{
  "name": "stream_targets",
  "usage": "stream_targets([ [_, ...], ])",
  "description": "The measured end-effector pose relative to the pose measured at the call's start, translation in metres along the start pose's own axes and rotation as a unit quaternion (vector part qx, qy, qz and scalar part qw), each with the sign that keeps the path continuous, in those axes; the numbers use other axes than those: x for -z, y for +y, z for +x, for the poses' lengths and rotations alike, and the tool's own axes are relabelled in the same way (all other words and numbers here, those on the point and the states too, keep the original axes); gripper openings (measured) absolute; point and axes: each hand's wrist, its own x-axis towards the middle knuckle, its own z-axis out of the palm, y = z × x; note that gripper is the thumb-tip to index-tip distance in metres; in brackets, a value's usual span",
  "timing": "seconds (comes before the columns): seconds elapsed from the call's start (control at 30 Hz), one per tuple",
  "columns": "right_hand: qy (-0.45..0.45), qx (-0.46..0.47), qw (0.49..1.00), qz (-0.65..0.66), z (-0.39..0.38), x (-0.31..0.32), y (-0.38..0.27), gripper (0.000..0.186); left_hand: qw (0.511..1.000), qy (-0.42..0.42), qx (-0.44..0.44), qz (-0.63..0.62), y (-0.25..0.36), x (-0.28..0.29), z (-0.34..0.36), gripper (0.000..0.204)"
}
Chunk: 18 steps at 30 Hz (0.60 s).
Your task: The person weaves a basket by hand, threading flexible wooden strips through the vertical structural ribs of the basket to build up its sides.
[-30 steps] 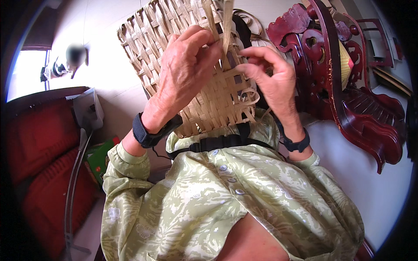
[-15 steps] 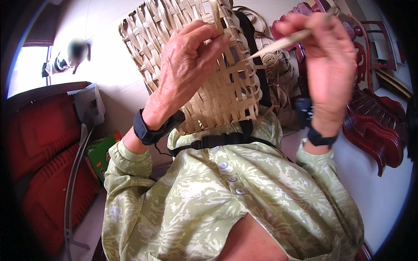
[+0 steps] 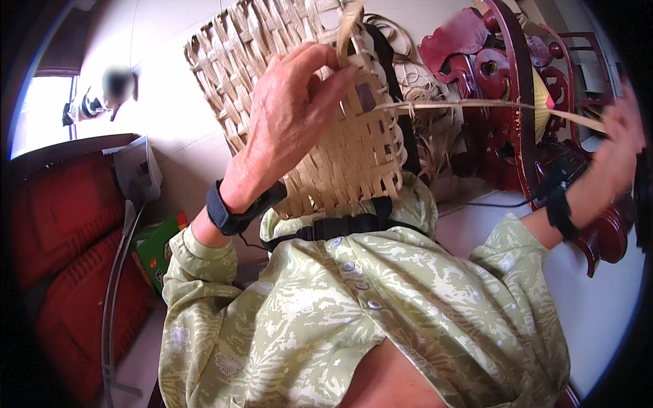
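A basket [image 3: 326,160] woven from flat tan strips leans against my lap, a few dark gaps showing near its right edge. My left hand [image 3: 292,102] lies over its upper part, thumb and forefinger closed at the edge where a strip end [image 3: 349,28] stands up; the exact grip is partly hidden. Far to the right, my right hand [image 3: 615,146] is blurred, its fingers closed on a long thin weaving strip [image 3: 462,104]. That strip runs nearly level from the basket's right side to the hand, drawn fairly straight.
A carved dark-red wooden chair [image 3: 520,81] stands at the right, behind the strip. Coiled loose strips [image 3: 416,81] lie beside the basket. At the left are red cushions [image 3: 61,204], a grey stand [image 3: 115,292] and a green box [image 3: 158,248]. Another person [image 3: 102,95] is at the far left.
My right hand has swung outward to the right, and the strip, earlier short and slanting, now stretches out long from the basket. My left hand has stayed nearly in place.
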Motion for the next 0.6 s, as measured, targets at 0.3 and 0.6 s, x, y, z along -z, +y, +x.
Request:
stream_targets([
  [0.3, -0.078, 0.077, 0.99, -0.091, -0.06, -0.092, -0.04, 0.024, 0.998, 0.026, -0.057, 0.005, 0.002, -0.001, 0.002, 0.012],
  [0.6, -0.366, 0.329, 0.87, -0.022, -0.086, -0.198, -0.065, 0.019, 0.996, -0.065, -0.011, 0.064, 0.007, 0.018, 0.012, 0.023],
])
